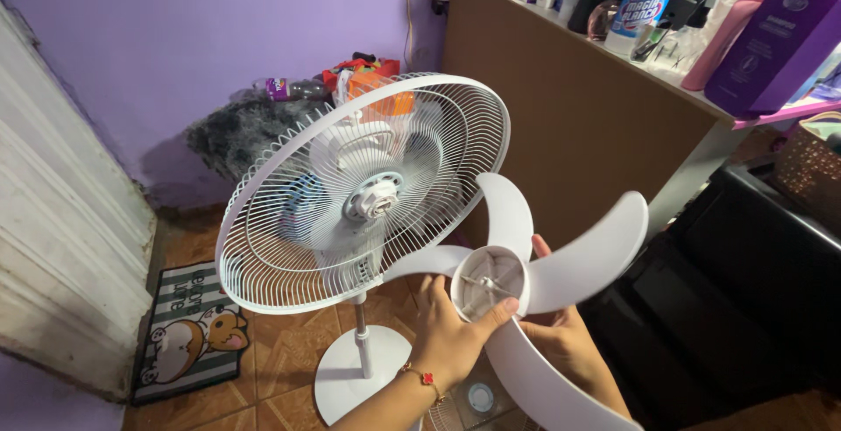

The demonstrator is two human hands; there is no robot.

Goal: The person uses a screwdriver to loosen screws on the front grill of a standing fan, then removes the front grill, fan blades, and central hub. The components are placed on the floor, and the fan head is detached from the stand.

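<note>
Fan blades [561, 264], a white one-piece set detached from the fan, were held up in the near right of the scene, just in front of the standing fan [363, 190] and a little right of its hub. The left hand [447, 335] gripped the round central hub of the blades, thumb laid across the hub's near rim and fingers [429, 295] curled behind one blade. The right hand [569, 348] was closed on the blades from behind, most of it hidden by the hub and the lowest blade; only one fingertip showed above the hub and the back of the hand below it. A bracelet [420, 377] with a red charm sat on the left wrist.

The fan's rear wire guard [289, 221] was tilted, facing up and toward the camera, with its bare motor shaft at the centre. Its pole ran down to a round white base [337, 374] on the tiled floor, partly covered by the left forearm. A second wire guard [455, 409] lay on the floor below the hands, mostly hidden and cut off by the frame's edge. Near left lay a striped mat [188, 330] with a cartoon dog. Far right, a brown surface [578, 98] carried bottles [644, 2] cut off at the top.
</note>
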